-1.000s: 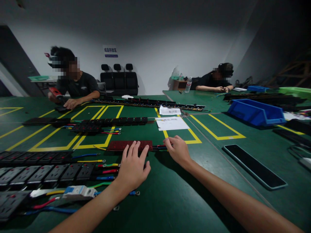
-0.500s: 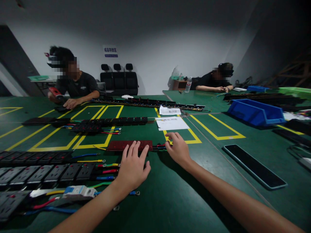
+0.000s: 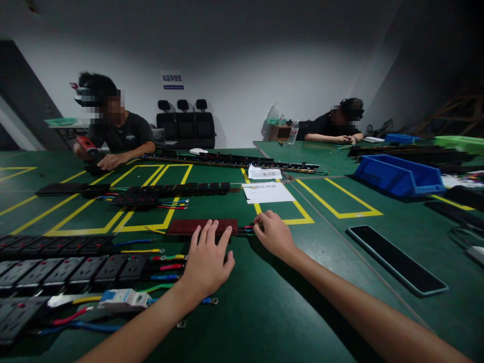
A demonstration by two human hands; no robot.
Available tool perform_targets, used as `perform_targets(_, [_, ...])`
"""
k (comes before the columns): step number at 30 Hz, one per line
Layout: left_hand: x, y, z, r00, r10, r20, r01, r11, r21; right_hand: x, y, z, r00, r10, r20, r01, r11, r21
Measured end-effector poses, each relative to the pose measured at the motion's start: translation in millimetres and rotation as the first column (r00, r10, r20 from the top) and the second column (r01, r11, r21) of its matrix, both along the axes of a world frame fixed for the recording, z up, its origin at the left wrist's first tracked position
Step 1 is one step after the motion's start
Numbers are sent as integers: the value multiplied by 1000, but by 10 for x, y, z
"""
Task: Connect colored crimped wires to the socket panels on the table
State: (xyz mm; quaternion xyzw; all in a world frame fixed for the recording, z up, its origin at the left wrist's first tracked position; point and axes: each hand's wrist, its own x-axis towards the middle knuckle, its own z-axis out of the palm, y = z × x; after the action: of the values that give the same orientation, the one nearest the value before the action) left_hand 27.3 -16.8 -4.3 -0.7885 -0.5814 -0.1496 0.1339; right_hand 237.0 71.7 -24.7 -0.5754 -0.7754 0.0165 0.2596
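Note:
A dark red socket strip (image 3: 181,227) lies on the green table, with thin coloured wires (image 3: 245,230) coming out of its right end. My left hand (image 3: 209,259) rests with spread fingers on the strip's near side. At the wire ends my right hand (image 3: 275,234) is closed, its thumb and fingers pinched around the wires; the tips inside the pinch are hidden. To the left of my left hand are rows of black socket modules (image 3: 88,272) with coloured leads and ring terminals. A grey-white circuit breaker (image 3: 123,299) lies among the leads.
Farther off are more black socket strips (image 3: 170,189) and paper labels (image 3: 268,192). On the right lie a phone (image 3: 395,259) and a blue bin (image 3: 397,174). Across the table, one person (image 3: 121,131) holds a red power tool (image 3: 86,145); another person (image 3: 333,126) leans at the right.
My right hand has moved slightly left and down, and its fingers have closed on the wires. My left hand stays on the red strip.

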Motion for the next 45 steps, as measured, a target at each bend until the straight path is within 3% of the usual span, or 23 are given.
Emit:
perform_targets(12, [-7, -2, -8, 1000, -2, -3, 2, 1000, 14, -5, 24, -30, 997, 47, 62, -49, 999, 22])
perform_targets(45, [-9, 0, -17, 1000, 1, -10, -1, 1000, 9, 6, 55, -64, 997, 79, 16, -80, 996, 40])
